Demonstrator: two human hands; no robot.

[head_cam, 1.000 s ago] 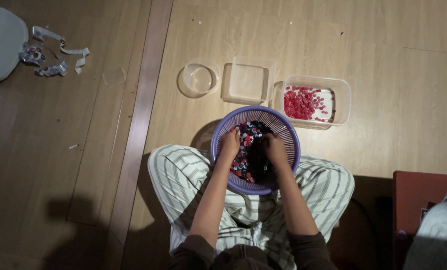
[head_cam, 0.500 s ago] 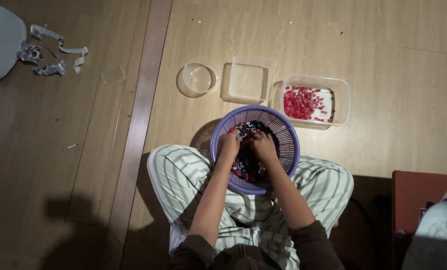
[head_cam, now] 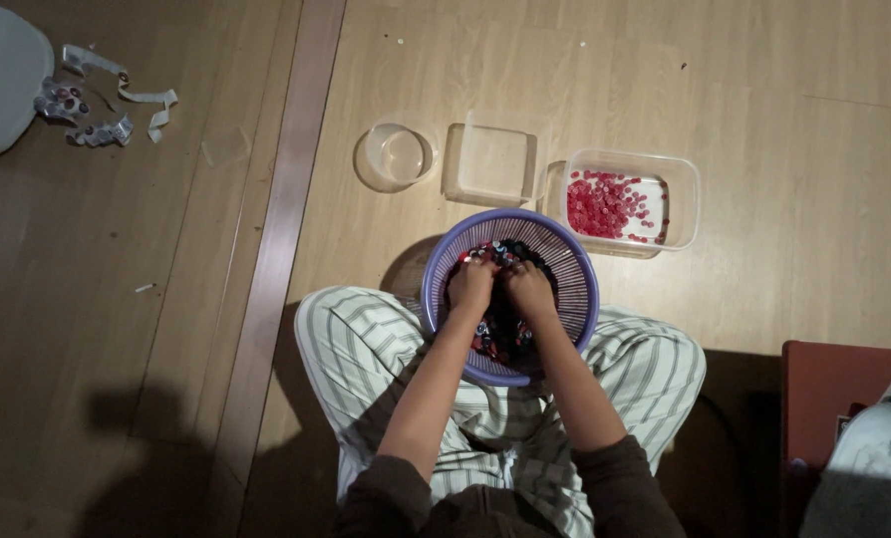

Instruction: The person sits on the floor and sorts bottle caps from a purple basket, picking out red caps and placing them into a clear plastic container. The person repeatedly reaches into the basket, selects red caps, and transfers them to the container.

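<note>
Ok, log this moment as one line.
left hand: in purple basket | right hand: in basket, on mixed buttons | red buttons: clear tub

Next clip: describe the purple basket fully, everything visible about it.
The purple basket is round and looks like plastic, with slotted walls. It sits upright on the wooden floor against the seated person's striped-trousered legs. It holds small dark, red and white pieces. The left hand and right hand are both inside, among them.
</note>
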